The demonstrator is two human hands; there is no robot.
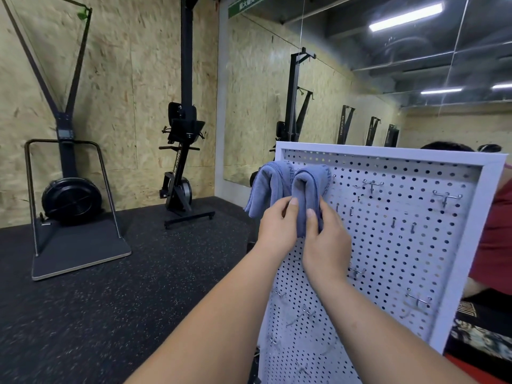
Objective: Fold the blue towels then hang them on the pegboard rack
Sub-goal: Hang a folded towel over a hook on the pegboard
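left hand (278, 223), right hand (322, 237) raised, pinching hung blue towel (309, 187)

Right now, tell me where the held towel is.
Head view: the held towel hangs at the upper left of the pegboard, just right of the other towel.

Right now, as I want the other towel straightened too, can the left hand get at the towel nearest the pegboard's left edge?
Probably yes: the left towel hangs right beside the left hand, nothing between, though that hand must first release the right towel.
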